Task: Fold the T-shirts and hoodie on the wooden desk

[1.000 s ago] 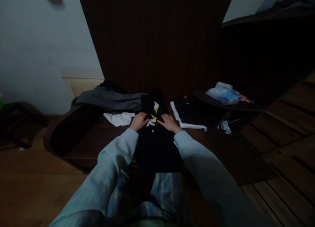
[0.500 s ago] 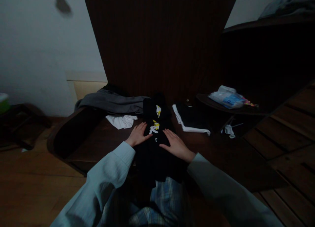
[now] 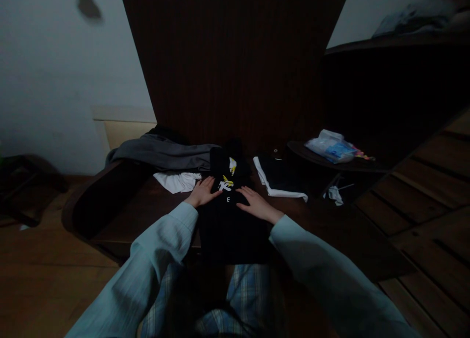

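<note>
A black garment (image 3: 231, 235) with white and yellow print lies lengthwise on the dark wooden bench (image 3: 121, 218), its near end at the front edge by my knees. On its left side rests my left hand (image 3: 203, 192), fingers stretched out and flat. My right hand (image 3: 258, 205) lies on the opposite side, fingers also extended, with the printed letters between the two hands. Left of the garment is a crumpled white cloth (image 3: 177, 182), close to my left fingertips. A folded black and white garment (image 3: 281, 176) sits to the right, apart from my right hand.
Grey clothing (image 3: 165, 152) drapes over the bench's left arm and back. At the right, a small shelf (image 3: 304, 154) carries a plastic packet (image 3: 332, 146), with crumpled white paper (image 3: 335, 195) below. A tall dark panel (image 3: 235, 69) rises behind the bench.
Both hands have slid slightly away from me along the black garment, whose near part now looks flatter and straighter. The camera view has shifted a little.
</note>
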`<control>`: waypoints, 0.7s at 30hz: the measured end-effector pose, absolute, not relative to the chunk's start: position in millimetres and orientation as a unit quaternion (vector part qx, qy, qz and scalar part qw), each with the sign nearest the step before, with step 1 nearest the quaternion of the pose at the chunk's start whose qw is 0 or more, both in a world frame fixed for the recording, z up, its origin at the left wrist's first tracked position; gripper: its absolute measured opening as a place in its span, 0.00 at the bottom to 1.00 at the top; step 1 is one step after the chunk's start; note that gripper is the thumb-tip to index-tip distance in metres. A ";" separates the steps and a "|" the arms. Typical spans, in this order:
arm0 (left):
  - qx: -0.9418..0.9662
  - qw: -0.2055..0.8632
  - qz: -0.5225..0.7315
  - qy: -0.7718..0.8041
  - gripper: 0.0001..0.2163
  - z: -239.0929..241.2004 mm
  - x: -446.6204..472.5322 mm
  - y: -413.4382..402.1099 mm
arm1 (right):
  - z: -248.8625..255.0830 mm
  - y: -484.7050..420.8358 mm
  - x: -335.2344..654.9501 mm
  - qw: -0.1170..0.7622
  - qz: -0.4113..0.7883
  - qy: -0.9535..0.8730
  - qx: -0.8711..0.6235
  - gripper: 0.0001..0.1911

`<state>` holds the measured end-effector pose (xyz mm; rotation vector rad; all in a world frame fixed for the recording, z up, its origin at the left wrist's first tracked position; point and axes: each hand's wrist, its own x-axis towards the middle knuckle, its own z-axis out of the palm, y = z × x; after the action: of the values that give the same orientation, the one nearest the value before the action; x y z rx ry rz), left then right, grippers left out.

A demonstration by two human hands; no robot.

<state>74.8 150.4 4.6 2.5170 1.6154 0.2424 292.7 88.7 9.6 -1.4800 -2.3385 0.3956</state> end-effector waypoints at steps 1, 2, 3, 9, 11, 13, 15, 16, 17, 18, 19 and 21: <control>0.841 0.070 0.086 0.530 0.32 3.5 73.3 152.2 | 10.4 89.5 294.1 0.192 0.152 -0.818 -0.520 0.29; 0.845 0.072 0.091 0.522 0.32 2.6 71.8 153.3 | 11.3 87.1 295.8 0.213 0.163 -0.811 -0.521 0.29; 0.849 0.075 0.096 0.514 0.32 1.7 70.4 153.9 | 12.1 81.5 297.6 0.230 0.169 -0.803 -0.523 0.28; 0.845 0.101 0.165 0.499 0.31 0.1 67.0 153.8 | 12.9 4.4 304.7 0.214 0.182 -0.813 -0.510 0.21; 0.841 0.106 0.187 0.497 0.30 0.2 67.5 154.2 | 11.9 -18.4 304.7 0.197 0.170 -0.832 -0.489 0.25; 0.839 0.107 0.194 0.496 0.29 0.1 67.8 155.0 | 10.7 -32.7 304.2 0.182 0.159 -0.852 -0.464 0.29; 0.839 0.106 0.196 0.496 0.29 -0.4 67.7 155.8 | 9.4 -39.3 304.3 0.171 0.152 -0.868 -0.440 0.29; 0.839 0.105 0.197 0.496 0.29 -0.8 67.5 156.1 | 8.8 -40.6 304.8 0.166 0.149 -0.874 -0.432 0.28; 0.840 0.104 0.198 0.495 0.28 -1.2 67.3 156.4 | 7.9 -41.0 305.7 0.162 0.146 -0.878 -0.426 0.27; 0.841 0.103 0.198 0.493 0.28 -1.6 67.1 156.6 | 6.9 -40.8 307.0 0.160 0.144 -0.880 -0.424 0.26; 0.841 0.102 0.199 0.492 0.28 -1.9 67.0 156.8 | 5.7 -40.3 308.7 0.162 0.141 -0.880 -0.425 0.24; 0.841 0.101 0.199 0.493 0.28 -2.4 67.1 156.7 | 2.9 -39.3 312.7 0.180 0.133 -0.875 -0.429 0.19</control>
<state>67.1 156.7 -2.4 2.4855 1.4555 0.5888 312.7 -39.3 2.9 -1.2121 -2.4729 0.3752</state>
